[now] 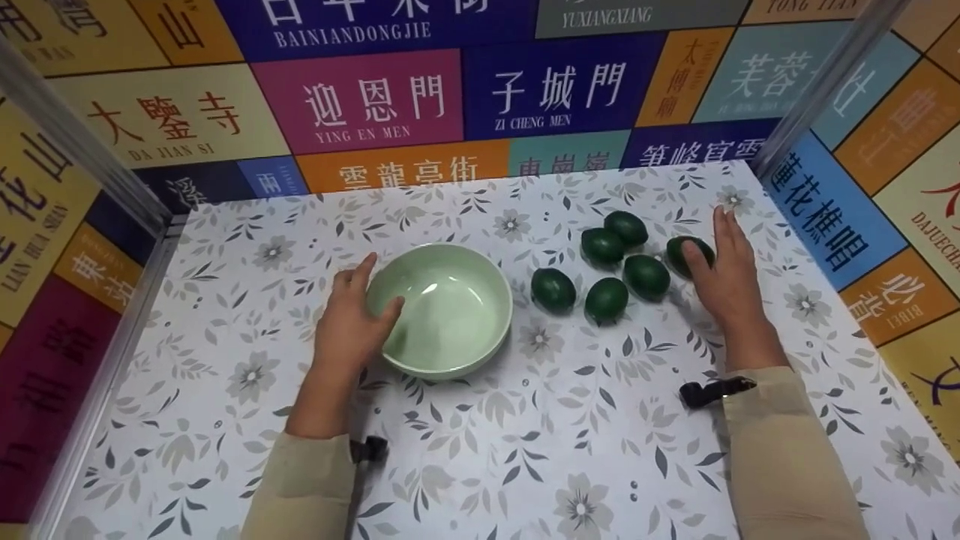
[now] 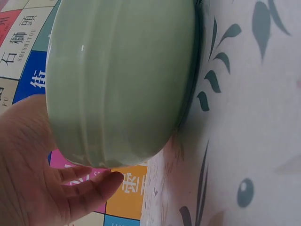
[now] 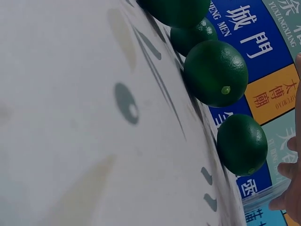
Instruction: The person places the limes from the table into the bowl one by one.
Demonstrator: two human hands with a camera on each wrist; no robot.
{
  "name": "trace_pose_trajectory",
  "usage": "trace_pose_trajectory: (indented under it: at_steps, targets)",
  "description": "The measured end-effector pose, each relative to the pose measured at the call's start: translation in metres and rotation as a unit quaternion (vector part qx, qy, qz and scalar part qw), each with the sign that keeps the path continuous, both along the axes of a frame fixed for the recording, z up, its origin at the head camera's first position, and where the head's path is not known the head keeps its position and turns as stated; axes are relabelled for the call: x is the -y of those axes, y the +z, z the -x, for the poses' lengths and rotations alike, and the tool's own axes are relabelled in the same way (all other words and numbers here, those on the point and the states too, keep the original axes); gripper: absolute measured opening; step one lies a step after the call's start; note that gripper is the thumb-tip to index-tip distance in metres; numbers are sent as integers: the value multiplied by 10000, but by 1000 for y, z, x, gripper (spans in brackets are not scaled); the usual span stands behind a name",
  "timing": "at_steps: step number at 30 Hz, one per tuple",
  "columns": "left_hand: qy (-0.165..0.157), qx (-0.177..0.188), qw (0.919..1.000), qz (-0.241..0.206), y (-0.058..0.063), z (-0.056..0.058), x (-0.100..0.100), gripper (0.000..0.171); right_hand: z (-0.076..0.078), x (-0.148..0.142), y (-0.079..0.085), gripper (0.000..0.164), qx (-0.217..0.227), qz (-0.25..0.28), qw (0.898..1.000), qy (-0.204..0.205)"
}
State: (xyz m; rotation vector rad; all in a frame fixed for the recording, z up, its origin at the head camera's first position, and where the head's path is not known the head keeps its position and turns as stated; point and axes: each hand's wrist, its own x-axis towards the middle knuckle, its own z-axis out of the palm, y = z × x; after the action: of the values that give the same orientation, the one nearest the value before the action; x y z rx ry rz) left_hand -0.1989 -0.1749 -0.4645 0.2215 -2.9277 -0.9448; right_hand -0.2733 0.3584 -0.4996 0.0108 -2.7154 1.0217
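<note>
A pale green bowl [image 1: 450,322] stands upright on the table, left of centre, with nothing in it. My left hand [image 1: 345,322] is at the bowl's left side, its thumb over the rim and its loosely bent fingers outside; the left wrist view shows the fingertips [image 2: 113,181] close beside the wall. Several dark green limes [image 1: 606,300] lie in a loose group right of the bowl. My right hand [image 1: 729,281] is held out beside the rightmost lime [image 1: 681,253], fingers straight and thumb overlapping it in the head view. The right wrist view shows that hand apart from the limes [image 3: 242,145].
A floral cloth [image 1: 540,435] covers the table. Panels with coloured sign prints [image 1: 360,97] rise behind the table and at both sides, with metal posts [image 1: 832,82] at the corners. Small black devices [image 1: 705,394] are worn at both wrists.
</note>
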Motion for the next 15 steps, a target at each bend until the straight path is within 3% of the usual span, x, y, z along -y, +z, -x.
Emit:
trace_pose_trajectory:
  at_steps: [7,15]
  targets:
    - [359,-38,9992,-174,-2,-2,-3,66,0,-3,-1,83,218,116,9997,-65]
    - [473,217,9981,-322,1,-4,-4,58,0,-5,-4,90,470,-15,9988,-141]
